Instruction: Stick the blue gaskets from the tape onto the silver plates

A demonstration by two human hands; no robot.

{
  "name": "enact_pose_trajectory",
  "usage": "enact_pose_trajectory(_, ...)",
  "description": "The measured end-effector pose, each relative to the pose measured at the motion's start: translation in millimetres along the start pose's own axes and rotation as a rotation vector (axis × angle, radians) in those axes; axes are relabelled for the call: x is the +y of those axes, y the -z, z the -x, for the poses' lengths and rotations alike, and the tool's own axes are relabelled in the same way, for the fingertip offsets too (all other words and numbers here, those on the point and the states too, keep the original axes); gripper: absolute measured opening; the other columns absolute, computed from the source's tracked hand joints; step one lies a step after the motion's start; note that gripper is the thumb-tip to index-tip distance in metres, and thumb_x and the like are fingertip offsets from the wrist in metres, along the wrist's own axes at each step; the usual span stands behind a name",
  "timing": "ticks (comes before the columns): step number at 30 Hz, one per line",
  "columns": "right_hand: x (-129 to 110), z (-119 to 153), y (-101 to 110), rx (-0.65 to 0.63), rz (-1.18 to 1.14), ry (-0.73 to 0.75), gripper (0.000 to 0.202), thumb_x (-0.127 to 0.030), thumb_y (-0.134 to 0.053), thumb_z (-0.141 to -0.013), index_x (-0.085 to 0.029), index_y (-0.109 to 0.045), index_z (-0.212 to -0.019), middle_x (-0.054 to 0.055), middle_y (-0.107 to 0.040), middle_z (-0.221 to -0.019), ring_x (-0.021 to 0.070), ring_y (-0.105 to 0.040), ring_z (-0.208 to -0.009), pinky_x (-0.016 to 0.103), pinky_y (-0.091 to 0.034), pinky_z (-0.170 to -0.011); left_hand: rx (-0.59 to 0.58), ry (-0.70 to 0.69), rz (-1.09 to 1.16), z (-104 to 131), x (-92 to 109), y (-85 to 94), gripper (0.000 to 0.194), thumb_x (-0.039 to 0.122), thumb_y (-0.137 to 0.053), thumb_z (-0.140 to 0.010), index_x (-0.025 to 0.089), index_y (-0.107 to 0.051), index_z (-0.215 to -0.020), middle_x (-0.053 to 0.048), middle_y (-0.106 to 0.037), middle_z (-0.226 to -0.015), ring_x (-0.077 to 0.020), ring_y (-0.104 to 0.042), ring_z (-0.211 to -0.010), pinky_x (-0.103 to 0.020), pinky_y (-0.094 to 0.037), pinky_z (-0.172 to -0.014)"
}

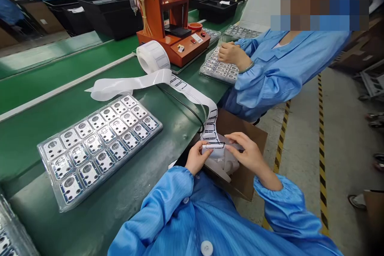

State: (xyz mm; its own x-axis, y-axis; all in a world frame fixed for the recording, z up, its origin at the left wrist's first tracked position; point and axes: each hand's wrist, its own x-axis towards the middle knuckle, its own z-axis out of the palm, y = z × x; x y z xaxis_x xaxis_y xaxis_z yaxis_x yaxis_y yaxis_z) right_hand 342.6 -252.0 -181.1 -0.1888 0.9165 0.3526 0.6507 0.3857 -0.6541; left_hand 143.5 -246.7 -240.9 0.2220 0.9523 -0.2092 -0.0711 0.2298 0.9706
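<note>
A white backing strip (200, 97) with black frame-shaped stickers runs from a roll (153, 57) on the green bench down to my lap. My left hand (198, 158) pinches the strip's left edge near its lower end, thumb on top. At the right edge of the same end, the thumb and forefinger of my right hand (248, 154) close on the black-framed sticker (215, 145); the exact contact is too small to make out. On the bench to my left lies a clear plastic tray (100, 144) of small silver plates with round holes.
Under my hands stands an open cardboard box (244, 172) with crumpled white backing. An orange press (177, 20) stands on the bench behind the roll. To the right, a co-worker in blue (270, 64) handles another tray (214, 68). Black bins (109, 14) stand at the back.
</note>
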Motion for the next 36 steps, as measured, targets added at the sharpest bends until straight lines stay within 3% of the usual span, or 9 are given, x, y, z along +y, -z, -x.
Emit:
enact_pose_trajectory(4,-12.1,-11.0,14.2,-0.083,0.251,0.182,0.027,-0.035,-0.049,-0.099,-0.025,-0.071,-0.111,0.01,-0.069,-0.108,0.0238,-0.065,-0.098,0.04,-0.053,-0.086,-0.008,-0.001,-0.004,-1.3,-2.7,-1.8,0.018,0.018,-0.07,-0.078,0.015,-0.062,-0.094,-0.001,-0.068,-0.086,-0.0133,-0.062,-0.077,-0.024,-0.049,-0.075)
enact_pose_trajectory(10,-17.4,-27.2,17.5,-0.247,0.515,0.395,0.028,-0.032,-0.047,-0.102,-0.021,-0.072,-0.101,0.008,-0.072,-0.099,0.0219,-0.063,-0.087,0.038,-0.045,-0.077,-0.013,-0.026,-0.058,-1.8,-3.9,-2.3,0.018,0.017,-0.068,-0.08,0.014,-0.062,-0.096,-0.001,-0.068,-0.084,-0.0129,-0.062,-0.076,-0.023,-0.049,-0.074)
enact_pose_trajectory(16,-22.9,-24.7,16.5,-0.299,0.591,0.448,0.025,-0.026,-0.049,-0.1,-0.019,-0.072,-0.089,0.007,-0.07,-0.083,0.0204,-0.059,-0.078,0.036,-0.041,-0.074,-0.008,-0.06,-0.212,0.4,-5.8,-3.1,0.021,0.022,-0.068,-0.084,0.015,-0.065,-0.103,-0.002,-0.07,-0.087,-0.0142,-0.063,-0.079,-0.024,-0.049,-0.074)
enact_pose_trajectory(22,-42.1,-8.6,24.8,-0.311,0.628,0.475,0.026,-0.019,-0.049,-0.099,-0.019,-0.07,-0.082,0.007,-0.066,-0.077,0.0198,-0.056,-0.074,0.037,-0.039,-0.075,-0.037,-0.123,-0.498,6.8,-1.5,-0.1,0.034,0.039,-0.076,-0.079,0.019,-0.07,-0.105,-0.003,-0.07,-0.092,-0.0185,-0.064,-0.085,-0.028,-0.049,-0.081)
enact_pose_trajectory(25,-53.8,-1.1,34.4,-0.273,0.637,0.504,0.024,-0.015,-0.05,-0.097,-0.018,-0.069,-0.083,0.006,-0.065,-0.076,0.0195,-0.057,-0.074,0.036,-0.04,-0.074,-0.077,-0.141,-0.64,7.2,0.1,1.5,0.036,0.044,-0.073,-0.082,0.018,-0.07,-0.107,-0.005,-0.071,-0.094,-0.0211,-0.066,-0.089,-0.03,-0.05,-0.082)
enact_pose_trajectory(30,-68.9,5.7,44.0,-0.147,0.558,0.58,0.016,-0.01,-0.055,-0.094,-0.017,-0.068,-0.09,0.006,-0.069,-0.083,0.019,-0.061,-0.077,0.036,-0.046,-0.079,-0.127,-0.162,-0.844,17.1,5.5,-0.3,0.057,0.041,-0.075,-0.081,0.017,-0.058,-0.13,-0.012,-0.071,-0.113,-0.0278,-0.066,-0.104,-0.039,-0.052,-0.091)
enact_pose_trajectory(32,-67.4,6.5,39.8,-0.046,0.501,0.606,0.011,-0.01,-0.062,-0.091,-0.017,-0.068,-0.096,0.006,-0.072,-0.088,0.0197,-0.064,-0.079,0.036,-0.048,-0.081,-0.13,-0.174,-0.896,29.0,13.6,-0.7,0.049,0.036,-0.073,-0.083,0.017,-0.059,-0.127,-0.012,-0.071,-0.115,-0.0281,-0.065,-0.108,-0.04,-0.05,-0.095)
enact_pose_trajectory(34,-61.0,5.2,29.6,0.114,0.454,0.584,0.018,-0.009,-0.07,-0.086,-0.018,-0.069,-0.102,0.007,-0.073,-0.09,0.0212,-0.066,-0.078,0.036,-0.05,-0.08,-0.153,-0.226,-0.984,46.5,27.0,2.3,0.034,0.036,-0.065,-0.09,0.017,-0.064,-0.118,-0.011,-0.072,-0.111,-0.0265,-0.066,-0.105,-0.039,-0.051,-0.092)
enact_pose_trajectory(36,-53.6,1.5,14.8,0.284,0.435,0.534,0.026,-0.008,-0.075,-0.081,-0.018,-0.07,-0.105,0.008,-0.073,-0.088,0.0228,-0.067,-0.075,0.037,-0.052,-0.076,-0.187,-0.325,-1.096,70.6,45.5,10.2,0.031,0.039,-0.056,-0.096,0.015,-0.064,-0.113,-0.011,-0.073,-0.107,-0.0249,-0.067,-0.1,-0.037,-0.051,-0.085)
